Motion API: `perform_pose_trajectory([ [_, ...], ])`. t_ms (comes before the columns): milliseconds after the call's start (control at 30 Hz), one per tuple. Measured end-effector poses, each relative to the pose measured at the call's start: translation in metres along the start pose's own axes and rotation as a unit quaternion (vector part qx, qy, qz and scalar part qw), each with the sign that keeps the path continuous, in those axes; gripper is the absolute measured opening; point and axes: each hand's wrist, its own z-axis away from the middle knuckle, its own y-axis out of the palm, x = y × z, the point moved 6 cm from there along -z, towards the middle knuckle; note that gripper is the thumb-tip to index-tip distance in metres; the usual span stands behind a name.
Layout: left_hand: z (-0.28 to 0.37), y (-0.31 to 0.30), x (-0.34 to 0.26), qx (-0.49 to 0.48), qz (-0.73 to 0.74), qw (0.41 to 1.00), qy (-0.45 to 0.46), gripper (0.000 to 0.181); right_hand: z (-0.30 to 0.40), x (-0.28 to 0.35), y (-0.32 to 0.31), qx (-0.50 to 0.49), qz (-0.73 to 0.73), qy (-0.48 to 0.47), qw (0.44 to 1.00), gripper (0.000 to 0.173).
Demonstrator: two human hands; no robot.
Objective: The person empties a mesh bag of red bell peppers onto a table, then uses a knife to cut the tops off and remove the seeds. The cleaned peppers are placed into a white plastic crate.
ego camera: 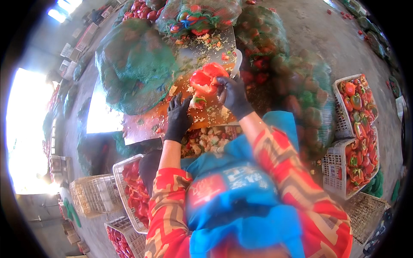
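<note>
A red bell pepper, cut open (209,76), lies over the seed-strewn table (180,111). My right hand (233,95), in a dark glove, grips a knife with a pale curved blade (238,63); its fingertips also touch the pepper's right edge. My left hand (179,116), gloved too, is at the table's near side with its fingers apart, its fingertips beside a pepper core with a green stem (198,102). Whether they touch the core cannot be told. Seeds and scraps lie about both hands.
A green mesh sack (135,67) stands on the table's left, another sack of peppers (200,16) at the back. Crates of red pepper pieces (130,190) and of mixed peppers (359,158) flank me. Cores fill a container (209,140) below the near edge.
</note>
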Motion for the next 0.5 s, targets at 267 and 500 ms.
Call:
perform_pose_trajectory([
  [267,-0.012,-0.026,0.002,0.036,0.63,0.724,-0.28,0.043,0.01,-0.03,0.037,0.237,0.083,0.069,0.966,0.021],
  [500,0.066,-0.085,0.096,-0.138,0.691,0.613,-0.358,0.031,0.024,-0.043,0.041,0.269,0.126,0.111,0.948,0.025],
])
